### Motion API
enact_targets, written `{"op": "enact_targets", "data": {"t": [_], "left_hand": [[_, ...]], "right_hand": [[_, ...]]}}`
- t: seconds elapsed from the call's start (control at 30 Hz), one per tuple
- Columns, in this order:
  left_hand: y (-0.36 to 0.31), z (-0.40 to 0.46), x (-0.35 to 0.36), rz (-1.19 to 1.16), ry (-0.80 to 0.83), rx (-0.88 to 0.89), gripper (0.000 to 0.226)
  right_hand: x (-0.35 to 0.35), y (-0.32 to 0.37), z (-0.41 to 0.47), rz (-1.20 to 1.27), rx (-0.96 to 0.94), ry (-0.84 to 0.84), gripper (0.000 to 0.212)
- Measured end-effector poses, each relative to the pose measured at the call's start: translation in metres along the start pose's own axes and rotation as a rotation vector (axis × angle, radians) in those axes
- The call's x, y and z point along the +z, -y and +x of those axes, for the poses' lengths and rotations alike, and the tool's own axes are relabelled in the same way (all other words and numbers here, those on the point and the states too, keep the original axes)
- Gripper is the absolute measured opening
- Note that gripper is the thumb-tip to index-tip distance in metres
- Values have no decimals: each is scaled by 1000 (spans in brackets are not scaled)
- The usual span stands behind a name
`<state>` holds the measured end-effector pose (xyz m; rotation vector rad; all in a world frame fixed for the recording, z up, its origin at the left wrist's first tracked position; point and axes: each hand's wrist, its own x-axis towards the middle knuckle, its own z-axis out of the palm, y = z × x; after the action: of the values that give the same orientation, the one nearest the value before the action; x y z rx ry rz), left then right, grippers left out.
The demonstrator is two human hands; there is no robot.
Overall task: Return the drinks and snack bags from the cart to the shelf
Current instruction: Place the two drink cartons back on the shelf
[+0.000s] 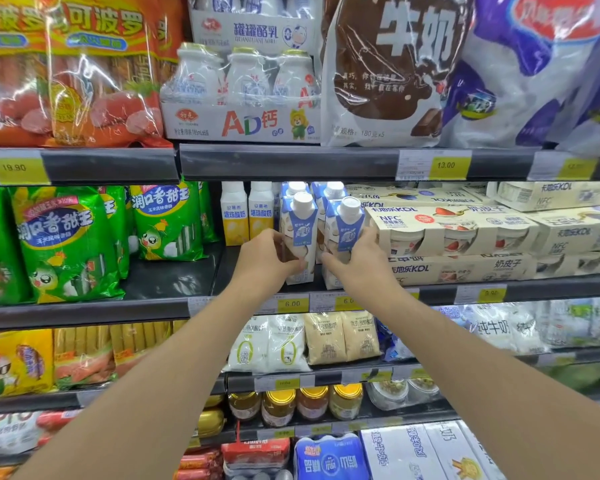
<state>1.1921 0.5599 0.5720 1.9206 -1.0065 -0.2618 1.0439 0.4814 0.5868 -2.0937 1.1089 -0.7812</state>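
Observation:
Two blue-and-white drink cartons with white caps stand at the front of the middle shelf [174, 278]. My left hand [264, 259] grips the left carton [301, 230] around its lower half. My right hand [355, 258] grips the right carton [345, 226] low on its body. More cartons of the same kind stand just behind them. Both arms reach up from the bottom of the view. The cart is out of view.
Yellow drink cartons [246, 216] stand left of the blue ones, cream yogurt multipacks [458, 233] to the right. Green snack bags [66, 237] fill the shelf's left part. Large milk bags [395, 71] and bottle packs [243, 95] sit above; pouches [284, 341] and jars [278, 403] below.

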Motion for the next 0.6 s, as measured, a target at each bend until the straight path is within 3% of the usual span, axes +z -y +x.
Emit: {"op": "enact_targets", "data": {"t": [0.07,0.23,0.4,0.6], "left_hand": [[4,-5,-2,6,12,-11,51],[11,-27,-10,153,2,-25,47],[-14,-61,-11,282,119,193,31],[-83,-86,25,514,345,426,60]], "right_hand": [[0,-2,-5,-2,-4,11,68],[-9,-8,-20,73,6,43,56],[-34,-19,-42,-8,-47,107,45],[-117,-60,-68,-227,-97,48,60]]}}
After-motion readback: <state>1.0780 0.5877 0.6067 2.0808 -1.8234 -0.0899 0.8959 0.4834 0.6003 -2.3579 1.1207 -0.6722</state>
